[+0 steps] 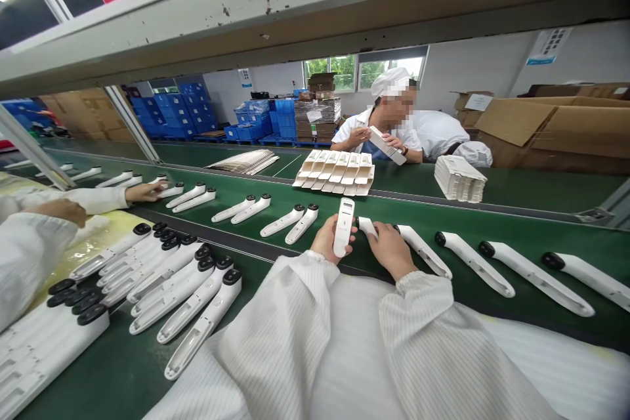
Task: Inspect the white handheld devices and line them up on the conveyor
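Above the green conveyor belt [423, 216], the left hand [327, 241] curls its fingers round an upright white handheld device [343, 226]; the right hand [391, 249] lies open on a second device [422, 249], and a slack grip could drop the first.

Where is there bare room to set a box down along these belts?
Bare green belt shows between the molded tray cluster and the stacked paper trays, and beyond those trays. Another strip runs below the white devices at lower left. It is crowded around the left hand and right hand, where devices lie in close rows.
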Demonstrator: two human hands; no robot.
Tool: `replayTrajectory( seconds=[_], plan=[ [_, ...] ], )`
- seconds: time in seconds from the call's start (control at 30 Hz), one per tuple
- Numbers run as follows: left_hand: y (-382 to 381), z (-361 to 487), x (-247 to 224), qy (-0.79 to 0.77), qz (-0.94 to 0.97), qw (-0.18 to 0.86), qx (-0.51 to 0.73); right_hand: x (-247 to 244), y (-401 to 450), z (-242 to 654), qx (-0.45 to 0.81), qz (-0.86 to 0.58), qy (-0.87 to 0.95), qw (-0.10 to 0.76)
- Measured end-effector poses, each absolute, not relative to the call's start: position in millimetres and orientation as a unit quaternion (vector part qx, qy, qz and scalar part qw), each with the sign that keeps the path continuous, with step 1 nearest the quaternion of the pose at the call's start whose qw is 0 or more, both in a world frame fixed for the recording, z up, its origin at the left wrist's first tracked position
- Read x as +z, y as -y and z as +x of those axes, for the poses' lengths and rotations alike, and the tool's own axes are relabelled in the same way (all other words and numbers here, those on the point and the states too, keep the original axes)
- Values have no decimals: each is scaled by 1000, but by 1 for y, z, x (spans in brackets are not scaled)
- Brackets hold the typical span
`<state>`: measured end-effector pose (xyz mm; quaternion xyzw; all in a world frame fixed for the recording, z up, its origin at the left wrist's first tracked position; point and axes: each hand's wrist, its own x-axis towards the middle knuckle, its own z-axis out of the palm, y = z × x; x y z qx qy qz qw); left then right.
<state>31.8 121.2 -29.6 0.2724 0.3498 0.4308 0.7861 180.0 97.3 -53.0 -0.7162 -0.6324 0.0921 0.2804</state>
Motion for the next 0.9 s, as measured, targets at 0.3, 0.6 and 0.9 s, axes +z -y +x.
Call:
replayTrajectory(
  seconds=[0.3,0.6,0.9],
  plan=[
    [-117,43,-37,-346,308,736,495,-51,-102,165,395,-499,567,523],
    [-146,-6,-45,-629,629,248,383,-43,-94,169,579,-416,451,537],
    [-144,3,-38,-480,418,617,463,-46,-96,169,488,-557,489,460]
  ],
)
